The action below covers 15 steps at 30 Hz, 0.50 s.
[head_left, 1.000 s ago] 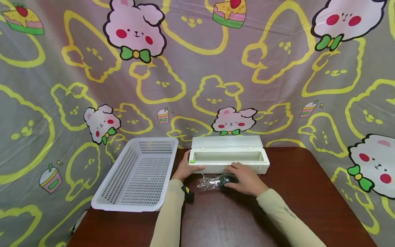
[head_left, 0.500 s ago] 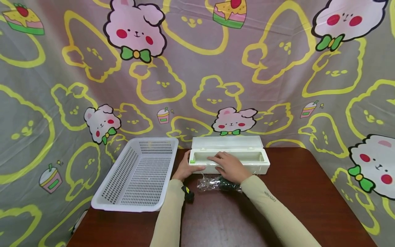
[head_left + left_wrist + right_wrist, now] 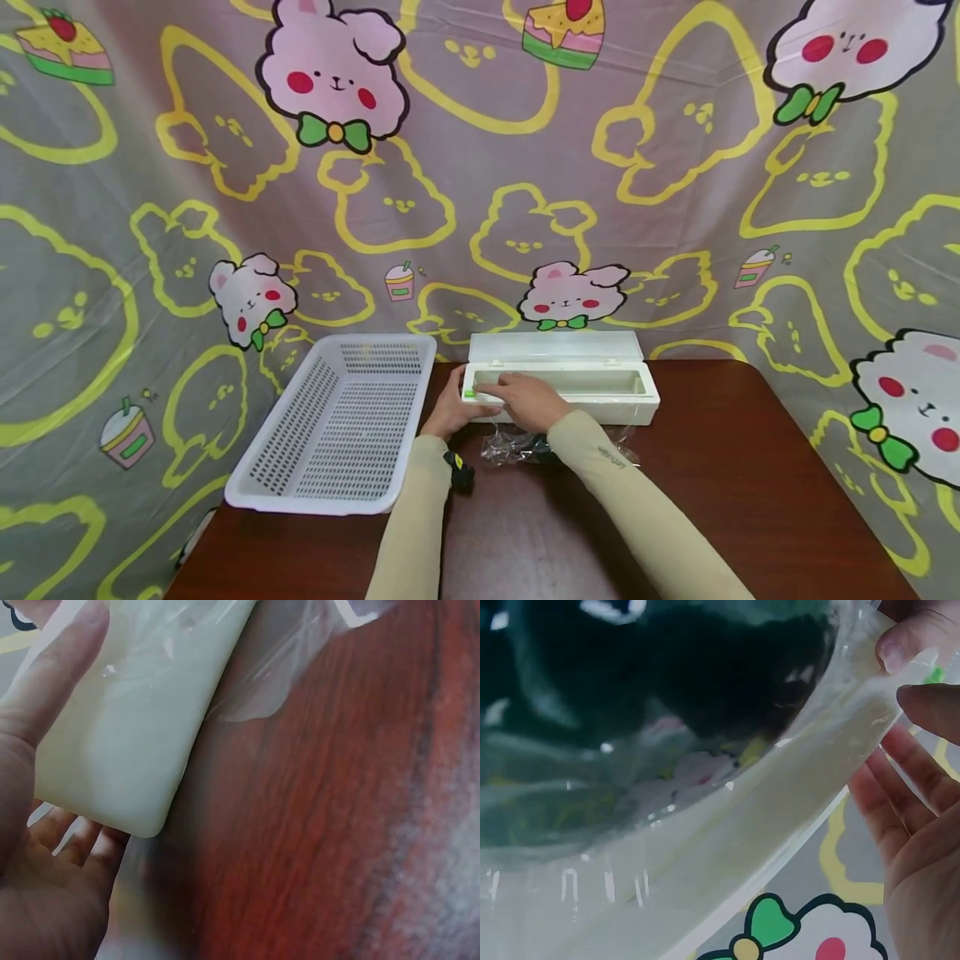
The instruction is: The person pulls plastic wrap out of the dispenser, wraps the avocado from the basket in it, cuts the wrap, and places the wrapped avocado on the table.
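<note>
Ok, L hand grips wht box, R hand nr grn tab.

From above, the head view looks forward and down over the bench; 2 wrist views sit close, sharing the box, the right one facing the curtain.

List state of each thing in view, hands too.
Box: upright, open.
Lid: open, raised behind.
Basket: upright, lidless.
Wrapped item: in clear plastic, partly hidden.
Left hand: gripping box's left end.
Right hand: at box's front left; grip unclear.
</note>
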### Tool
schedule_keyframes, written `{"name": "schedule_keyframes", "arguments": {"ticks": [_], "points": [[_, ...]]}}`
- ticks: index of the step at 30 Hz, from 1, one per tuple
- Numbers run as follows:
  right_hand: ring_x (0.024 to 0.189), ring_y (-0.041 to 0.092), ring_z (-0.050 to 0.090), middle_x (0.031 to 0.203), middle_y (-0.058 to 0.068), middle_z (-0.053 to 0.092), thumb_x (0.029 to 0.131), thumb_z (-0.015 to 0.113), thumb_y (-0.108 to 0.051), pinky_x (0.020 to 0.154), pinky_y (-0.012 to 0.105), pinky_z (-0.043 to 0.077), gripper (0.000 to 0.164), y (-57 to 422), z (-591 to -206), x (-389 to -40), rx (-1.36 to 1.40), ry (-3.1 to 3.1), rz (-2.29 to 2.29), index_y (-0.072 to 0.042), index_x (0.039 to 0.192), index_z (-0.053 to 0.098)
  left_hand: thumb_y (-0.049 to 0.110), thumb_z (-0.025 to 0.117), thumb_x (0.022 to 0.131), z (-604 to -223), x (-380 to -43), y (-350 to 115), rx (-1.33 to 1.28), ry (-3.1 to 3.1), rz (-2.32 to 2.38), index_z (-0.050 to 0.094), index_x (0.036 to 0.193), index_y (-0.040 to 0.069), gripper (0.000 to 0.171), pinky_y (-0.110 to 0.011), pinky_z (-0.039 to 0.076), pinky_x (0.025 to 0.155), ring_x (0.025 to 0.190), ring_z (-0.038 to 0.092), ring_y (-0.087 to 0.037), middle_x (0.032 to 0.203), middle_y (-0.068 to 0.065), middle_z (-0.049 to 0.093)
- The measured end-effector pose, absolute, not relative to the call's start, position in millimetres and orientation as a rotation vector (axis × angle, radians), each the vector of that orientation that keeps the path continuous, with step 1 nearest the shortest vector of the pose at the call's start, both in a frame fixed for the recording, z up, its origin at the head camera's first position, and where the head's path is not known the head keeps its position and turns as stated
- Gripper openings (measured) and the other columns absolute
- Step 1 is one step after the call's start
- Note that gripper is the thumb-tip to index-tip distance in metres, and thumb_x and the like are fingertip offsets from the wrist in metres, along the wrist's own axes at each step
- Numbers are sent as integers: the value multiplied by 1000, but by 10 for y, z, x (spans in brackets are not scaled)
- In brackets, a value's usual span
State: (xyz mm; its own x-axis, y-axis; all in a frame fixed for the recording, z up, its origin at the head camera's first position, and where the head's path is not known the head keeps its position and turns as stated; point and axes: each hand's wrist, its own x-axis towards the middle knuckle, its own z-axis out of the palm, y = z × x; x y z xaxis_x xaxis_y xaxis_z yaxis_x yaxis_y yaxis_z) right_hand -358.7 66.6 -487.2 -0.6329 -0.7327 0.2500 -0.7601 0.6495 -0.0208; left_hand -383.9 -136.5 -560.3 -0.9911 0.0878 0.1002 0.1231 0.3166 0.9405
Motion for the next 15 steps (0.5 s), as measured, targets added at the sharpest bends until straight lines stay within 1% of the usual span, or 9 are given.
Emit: {"name": "schedule_keyframes", "arguments": {"ticks": [3, 6, 12, 15], "points": [[89, 22, 65, 103, 7, 65, 94, 68, 1, 79, 39, 58, 61, 635, -4875, -3602, 1223, -2638, 132, -30, 146, 60, 14, 97, 70, -5607, -3850, -1364, -205, -2534, -1789, 36, 156, 14, 106, -42, 50, 103, 117, 61, -29, 137, -17, 60], [88, 21, 65, 103, 6, 65, 92, 72, 0, 78, 38, 58, 65, 613, -4886, -3623, 1233, -2622, 87, -33, 147, 58, 13, 98, 68, -5600, -3853, -1368, -193, -2537, -1784, 37, 155, 14, 106, -44, 50, 103, 116, 61, -29, 135, -17, 61], [91, 22, 65, 106, 8, 65, 91, 74, -1, 79, 37, 58, 66, 587, -4919, -3664, 1265, -2603, 72, -33, 147, 58, 12, 100, 66, -5586, -3853, -1373, -192, -2542, -1770, 38, 154, 13, 108, -44, 49, 105, 115, 61, -29, 132, -17, 63], [92, 22, 65, 107, 8, 65, 91, 74, -2, 79, 37, 58, 64, 583, -4924, -3675, 1283, -2585, 76, -32, 146, 60, 13, 100, 65, -5581, -3850, -1378, -183, -2559, -1767, 38, 154, 15, 109, -44, 50, 104, 113, 61, -27, 131, -16, 63]]}}
